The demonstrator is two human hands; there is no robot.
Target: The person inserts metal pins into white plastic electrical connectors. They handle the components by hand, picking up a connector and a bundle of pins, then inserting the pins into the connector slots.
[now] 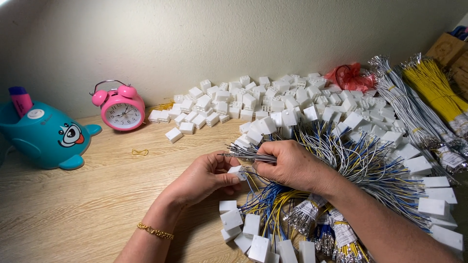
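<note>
My left hand [202,178] pinches a small white plastic connector housing [237,171] between thumb and fingers. My right hand [291,165] grips a thin bundle of grey wires [243,155] with metal terminal tips that point left, just above the housing. Both hands are over a heap of finished harnesses [360,160]: white housings with blue, yellow and grey wires. A gold bracelet [155,231] circles my left wrist.
A pile of loose white housings [253,100] lies by the wall. Bundled grey wires [414,112] and yellow wires [436,87] lie at right, by a red bag [348,75]. A pink alarm clock [122,108], a teal pen holder [41,134] and a rubber band [140,152] sit left.
</note>
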